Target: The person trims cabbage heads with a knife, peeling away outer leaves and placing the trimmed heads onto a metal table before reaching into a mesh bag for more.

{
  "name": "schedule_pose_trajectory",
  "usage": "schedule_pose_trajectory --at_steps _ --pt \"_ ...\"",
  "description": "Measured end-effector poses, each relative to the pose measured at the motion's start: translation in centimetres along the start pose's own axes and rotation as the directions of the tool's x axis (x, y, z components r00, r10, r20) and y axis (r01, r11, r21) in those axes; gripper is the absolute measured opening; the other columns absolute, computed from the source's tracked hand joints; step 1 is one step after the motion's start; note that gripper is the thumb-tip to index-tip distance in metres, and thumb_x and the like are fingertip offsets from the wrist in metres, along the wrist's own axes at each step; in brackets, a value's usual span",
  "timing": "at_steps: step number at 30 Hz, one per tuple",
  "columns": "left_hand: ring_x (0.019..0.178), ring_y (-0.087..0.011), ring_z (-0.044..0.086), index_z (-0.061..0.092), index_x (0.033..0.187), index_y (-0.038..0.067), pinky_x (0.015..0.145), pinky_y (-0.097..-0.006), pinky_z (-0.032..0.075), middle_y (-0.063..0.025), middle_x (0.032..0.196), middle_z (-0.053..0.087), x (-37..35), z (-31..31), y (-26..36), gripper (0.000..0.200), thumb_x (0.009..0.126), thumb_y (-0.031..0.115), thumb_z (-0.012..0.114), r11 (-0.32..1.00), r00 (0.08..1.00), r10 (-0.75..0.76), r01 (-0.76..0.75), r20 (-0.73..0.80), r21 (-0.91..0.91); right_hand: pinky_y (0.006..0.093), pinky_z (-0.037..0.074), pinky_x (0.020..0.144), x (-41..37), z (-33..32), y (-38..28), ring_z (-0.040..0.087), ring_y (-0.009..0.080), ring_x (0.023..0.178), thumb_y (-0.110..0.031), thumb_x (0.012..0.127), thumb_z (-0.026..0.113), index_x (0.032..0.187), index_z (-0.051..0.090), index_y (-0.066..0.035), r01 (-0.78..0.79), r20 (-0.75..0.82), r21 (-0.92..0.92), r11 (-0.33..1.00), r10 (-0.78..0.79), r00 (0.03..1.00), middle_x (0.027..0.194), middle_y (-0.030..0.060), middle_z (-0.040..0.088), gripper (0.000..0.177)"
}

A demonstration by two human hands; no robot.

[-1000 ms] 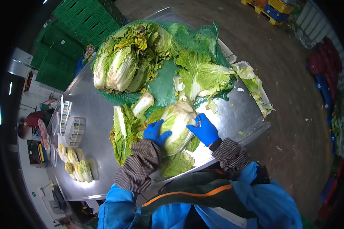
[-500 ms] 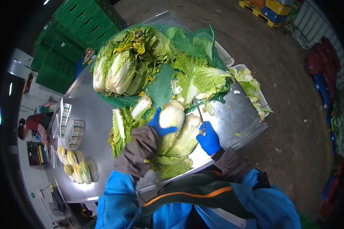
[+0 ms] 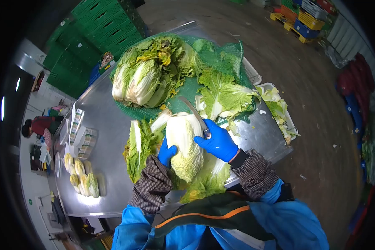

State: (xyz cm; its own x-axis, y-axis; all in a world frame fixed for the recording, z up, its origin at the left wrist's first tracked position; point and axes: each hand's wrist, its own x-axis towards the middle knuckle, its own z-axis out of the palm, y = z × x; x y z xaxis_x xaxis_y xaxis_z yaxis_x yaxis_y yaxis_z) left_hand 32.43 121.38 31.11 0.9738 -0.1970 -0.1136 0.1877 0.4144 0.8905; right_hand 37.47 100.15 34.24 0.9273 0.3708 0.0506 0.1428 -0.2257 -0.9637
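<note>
Seen from the head camera, your left hand (image 3: 167, 152) is curled around the left side of a pale cabbage (image 3: 184, 143). The cabbage stands nearly on end at the near edge of the steel counter (image 3: 100, 141), right in front of you. Your right hand (image 3: 218, 143) is closed around the handle of a knife (image 3: 192, 111) and presses against the cabbage's right side. The blade slants up and away past the cabbage's top. Loose green leaves (image 3: 138, 146) lie just left of the cabbage, and more spread beneath it. Beyond it, a green net (image 3: 183, 89) lies under a heap of untrimmed cabbages (image 3: 142, 79). A row of small trimmed cabbages (image 3: 81, 181) sits well apart to your left. A white crate (image 3: 291, 121) of scraps sits beside the counter's right edge. Another person (image 3: 36, 126) is at the far left.
</note>
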Motion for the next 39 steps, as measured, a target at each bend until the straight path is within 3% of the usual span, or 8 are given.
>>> schedule_pose_trajectory --at_steps 9,10,17,21,26,33,37,39 --pt "0.129 -0.0335 0.04 0.027 0.146 0.013 0.108 -0.0498 0.032 -0.0134 0.145 0.036 -3.9 -1.3 0.9 0.075 0.09 0.062 0.035 0.698 0.989 -0.127 0.034 -0.078 -0.715 0.0321 0.048 0.06 -1.4 -0.3 1.1 0.06 0.0213 0.061 -0.035 0.076 0.073 0.12 0.051 -0.004 -0.215 0.127 0.132 0.968 0.199 0.972 0.067 0.0104 0.057 0.059" --pt "0.128 -0.0334 0.041 0.026 0.146 0.013 0.107 -0.0506 0.032 -0.0134 0.145 0.036 -4.2 -1.8 1.0 0.077 0.089 0.065 0.035 0.68 0.994 -0.098 0.025 -0.057 -0.733 0.0309 0.046 0.057 -1.2 -0.7 0.1 0.055 0.0161 0.057 -0.041 0.076 0.075 0.121 0.052 -0.004 -0.152 0.102 -0.197 0.969 0.175 0.979 0.064 0.0067 0.055 0.063" --pt "0.124 -0.0313 0.046 0.029 0.144 0.009 0.102 -0.045 0.04 -0.0153 0.142 0.04 -2.7 -1.0 -0.3 0.073 0.092 0.061 0.033 0.729 0.996 -0.087 0.039 -0.036 -0.684 0.0296 0.046 0.056 0.0 1.5 -2.8 0.049 0.0122 0.056 -0.043 0.079 0.073 0.125 0.046 0.001 -0.361 0.298 0.302 0.882 0.272 0.915 0.07 0.0021 0.049 0.069" --pt "0.121 -0.0273 0.048 0.03 0.14 -0.002 0.1 -0.0422 0.04 -0.0164 0.136 0.045 -3.3 -4.6 -1.5 0.083 0.086 0.058 0.052 0.96 0.991 -0.03 0.065 -0.131 0.273 0.0334 0.05 0.062 -1.1 3.5 1.2 0.06 0.0227 0.065 -0.037 0.076 0.073 0.123 0.047 -0.002 0.038 0.099 -0.1 0.994 -0.028 0.995 0.079 0.0112 0.06 0.064" --pt "0.102 -0.0223 0.058 0.044 0.129 -0.003 0.089 -0.0363 0.048 -0.0146 0.12 0.057 -3.5 -3.7 -4.0 0.055 0.087 0.028 0.06 0.916 0.939 0.226 -0.115 -0.257 0.384 0.0334 0.051 0.063 -1.6 4.1 0.6 0.066 0.0247 0.071 -0.024 0.074 0.07 0.12 0.051 -0.004 -0.032 0.065 -0.177 0.984 0.044 0.997 0.085 0.0168 0.066 0.053" --pt "0.123 -0.0294 0.047 0.032 0.142 0.009 0.104 -0.044 0.039 -0.0123 0.139 0.044 -5.0 -1.5 -1.4 0.072 0.089 0.055 0.047 0.812 0.984 -0.16 0.082 -0.085 -0.578 0.0244 0.042 0.039 -1.0 0.7 2.6 0.053 0.0124 0.042 -0.014 0.085 0.063 0.104 0.053 -0.001 -0.409 0.264 0.497 0.765 0.316 0.911 0.066 0.003 0.054 0.025" --pt "0.126 -0.0284 0.044 0.032 0.143 0.012 0.106 -0.0439 0.037 -0.01 0.142 0.041 -4.5 -0.3 -0.1 0.072 0.091 0.06 0.039 0.646 0.998 -0.049 0.055 0.03 -0.761 0.0283 0.049 0.059 -1.3 1.3 2.2 0.061 0.0159 0.064 -0.036 0.079 0.073 0.121 0.052 -0.002 0.075 -0.03 -0.317 0.946 -0.089 0.996 0.079 0.0091 0.062 0.058" --pt "0.126 -0.0281 0.044 0.032 0.143 0.012 0.106 -0.0433 0.036 -0.0106 0.143 0.041 -3.8 -1.4 -1.3 0.07 0.092 0.059 0.038 0.616 0.989 0.066 0.063 0.131 -0.785 0.0285 0.049 0.066 -1.6 1.6 -0.6 0.062 0.0151 0.076 -0.039 0.081 0.071 0.13 0.047 -0.005 -0.135 0.232 -0.011 0.991 0.134 0.964 0.089 0.013 0.063 0.064"
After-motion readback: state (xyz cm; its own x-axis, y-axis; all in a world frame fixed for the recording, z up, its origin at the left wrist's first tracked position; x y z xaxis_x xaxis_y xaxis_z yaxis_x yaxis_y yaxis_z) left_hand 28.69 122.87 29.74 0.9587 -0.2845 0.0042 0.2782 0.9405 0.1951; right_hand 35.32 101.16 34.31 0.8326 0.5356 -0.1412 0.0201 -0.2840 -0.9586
